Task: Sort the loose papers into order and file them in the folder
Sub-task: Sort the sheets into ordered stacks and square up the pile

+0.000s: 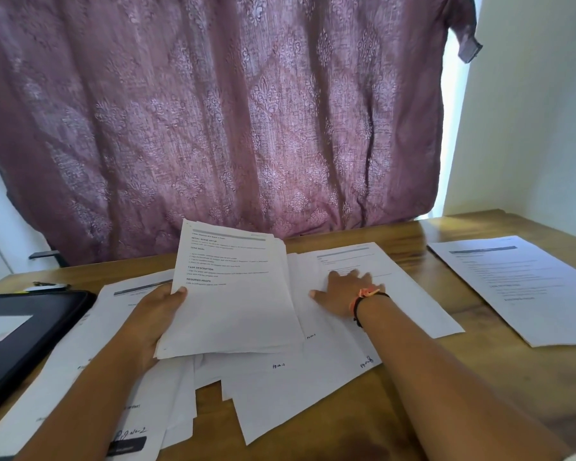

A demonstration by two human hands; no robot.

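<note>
Purple curtain [213,111] behind loose papers [313,387].

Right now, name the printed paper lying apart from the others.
The paper at far right: it lies alone, while the rest overlap in the middle heap or form the stack held by the left hand.

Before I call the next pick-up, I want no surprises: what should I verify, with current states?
1. The left hand grips the held stack: ok.
2. The right hand lies flat on the next sheet: ok.
3. That sheet's page number legible: cannot tell.
4. The folder open for filing: not ok, looks closed.
5. The loose papers all gathered: not ok, spread on the table, with far-right sheets apart.
</note>
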